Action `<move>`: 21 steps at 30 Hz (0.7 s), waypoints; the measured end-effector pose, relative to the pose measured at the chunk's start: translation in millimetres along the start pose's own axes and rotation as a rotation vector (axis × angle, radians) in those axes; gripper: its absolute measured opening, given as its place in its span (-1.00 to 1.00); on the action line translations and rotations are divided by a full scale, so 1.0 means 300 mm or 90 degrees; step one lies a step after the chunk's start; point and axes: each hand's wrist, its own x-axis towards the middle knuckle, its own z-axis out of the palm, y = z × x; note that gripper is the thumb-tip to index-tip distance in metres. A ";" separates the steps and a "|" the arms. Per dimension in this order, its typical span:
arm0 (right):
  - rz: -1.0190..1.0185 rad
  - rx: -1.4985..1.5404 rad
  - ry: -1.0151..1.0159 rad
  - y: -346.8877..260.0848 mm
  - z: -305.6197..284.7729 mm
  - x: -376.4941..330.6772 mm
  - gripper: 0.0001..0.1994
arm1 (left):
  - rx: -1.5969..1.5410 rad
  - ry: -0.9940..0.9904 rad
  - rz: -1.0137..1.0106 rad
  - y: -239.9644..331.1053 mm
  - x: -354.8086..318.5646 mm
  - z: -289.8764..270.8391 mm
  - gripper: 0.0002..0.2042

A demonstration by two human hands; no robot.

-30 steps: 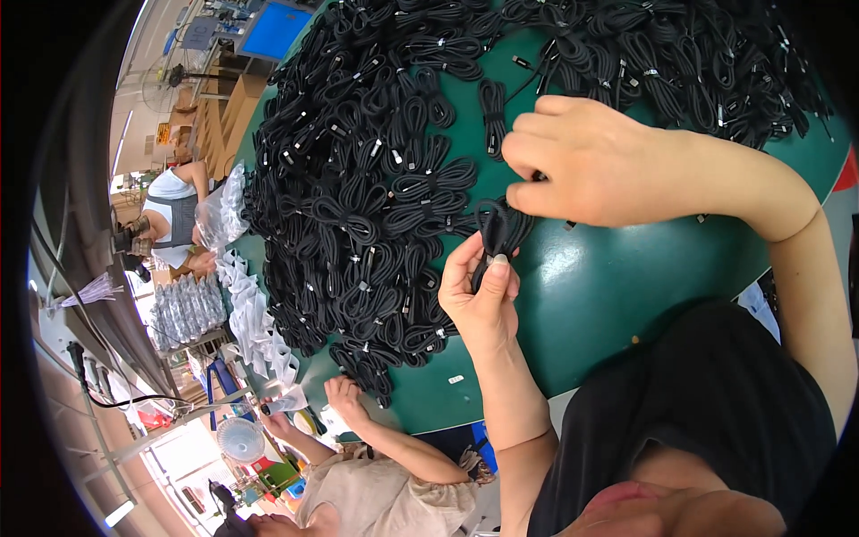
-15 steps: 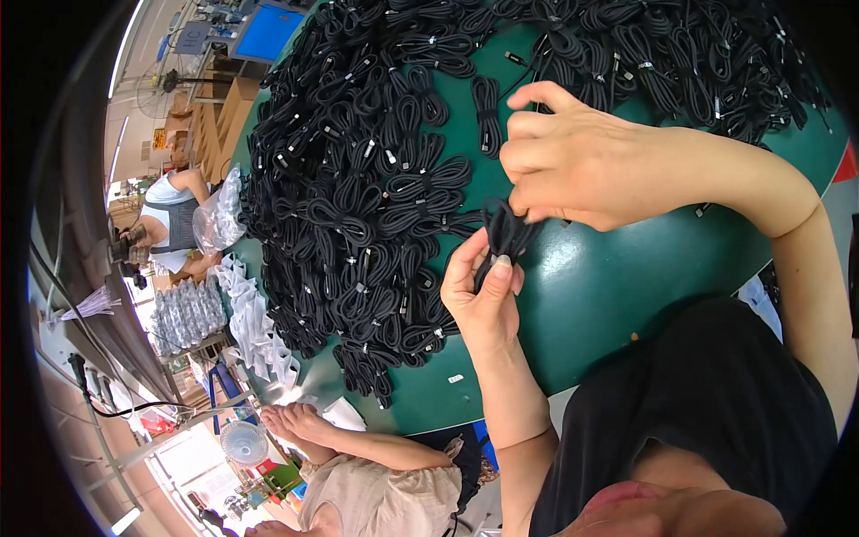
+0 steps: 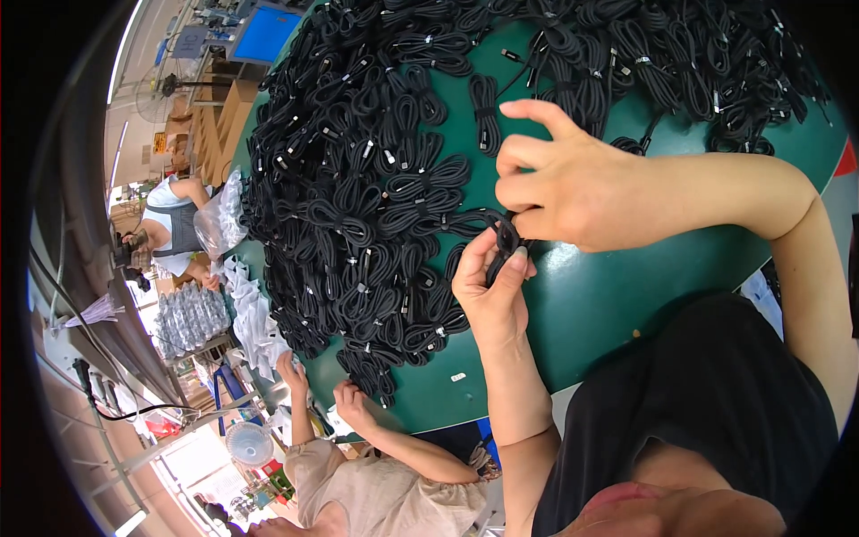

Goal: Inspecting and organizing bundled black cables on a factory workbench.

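Observation:
Between my hands is a small coiled bundle of black cable point(image 3: 507, 240). My left hand point(image 3: 490, 282) is closed round its lower part, with the thumb pressed on the near side. Just above, my right hand point(image 3: 577, 188) pinches at the top of this coil. Its index finger sticks out to the left, and its thumb and fingertips are partly hidden behind the hand. A tied cable bundle point(image 3: 485, 115) lies on the green table point(image 3: 617, 295) to the left of my right hand.
A large heap of tied black cables point(image 3: 349, 206) covers the table's left and far side. A co-worker's hand point(image 3: 356, 407) reaches the table edge at lower left. Farther left, another person point(image 3: 170, 219) stands by clear plastic bags point(image 3: 188, 315).
My hands have come closer together on the cable coil, which looks more compact. My left hand has shifted slightly right. The near co-worker's hands have parted and reached toward the table and heap.

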 end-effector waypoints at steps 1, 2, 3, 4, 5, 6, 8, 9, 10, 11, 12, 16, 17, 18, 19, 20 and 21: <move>0.000 0.003 0.001 0.005 -0.003 0.004 -0.92 | -0.006 -0.019 0.014 0.002 0.000 -0.014 -0.72; 0.010 -0.006 0.023 0.014 -0.010 0.008 -0.91 | -0.004 -0.017 0.014 0.011 0.003 -0.021 -0.72; 0.023 -0.019 0.043 0.019 -0.020 0.009 -0.91 | -0.012 -0.033 0.016 0.019 0.010 -0.022 -0.72; 0.024 -0.019 0.042 0.018 -0.018 0.004 -0.91 | -0.019 -0.049 0.019 0.023 0.013 -0.018 -0.71; 0.017 -0.015 0.037 0.015 -0.011 -0.002 -0.91 | -0.040 -0.032 0.014 0.014 0.009 -0.005 -0.70; 0.010 -0.011 0.034 0.010 0.001 -0.005 -0.92 | -0.039 -0.033 0.013 0.005 0.006 -0.002 -0.70; 0.019 -0.001 0.019 -0.007 0.030 -0.016 -0.92 | -0.051 -0.035 -0.016 -0.010 0.002 -0.001 -0.72; 0.040 0.011 0.019 -0.015 0.040 -0.018 -0.92 | -0.040 -0.027 -0.028 -0.011 0.000 -0.002 -0.72; 0.062 0.023 0.018 -0.022 0.046 -0.021 -0.92 | -0.039 -0.025 -0.027 -0.010 0.001 -0.004 -0.72; 0.081 0.010 0.024 -0.027 0.045 -0.024 -0.92 | -0.058 -0.018 -0.030 -0.010 0.004 -0.007 -0.72; 0.083 0.010 0.023 -0.018 0.038 -0.026 -0.92 | -0.078 -0.014 -0.037 -0.014 0.006 -0.005 -0.72; 0.133 -0.009 0.029 0.011 0.020 -0.018 -0.90 | -0.088 -0.031 -0.049 0.002 0.012 -0.005 -0.71; 0.126 0.015 0.009 -0.003 0.030 -0.015 -0.91 | -0.090 -0.028 -0.047 -0.002 0.011 -0.002 -0.70; 0.120 0.037 -0.011 -0.016 0.042 -0.014 -0.91 | -0.093 -0.027 -0.046 -0.006 0.006 0.002 -0.70; 0.110 0.070 -0.007 -0.019 0.070 -0.025 -0.90 | -0.048 -0.017 -0.057 -0.017 0.003 0.005 -0.68; 0.110 0.069 -0.007 -0.024 0.083 -0.031 -0.90 | -0.049 -0.018 -0.057 -0.017 0.006 0.005 -0.68; 0.144 0.080 0.010 -0.029 0.097 -0.032 -0.90 | -0.056 -0.026 -0.054 -0.017 0.008 0.000 -0.69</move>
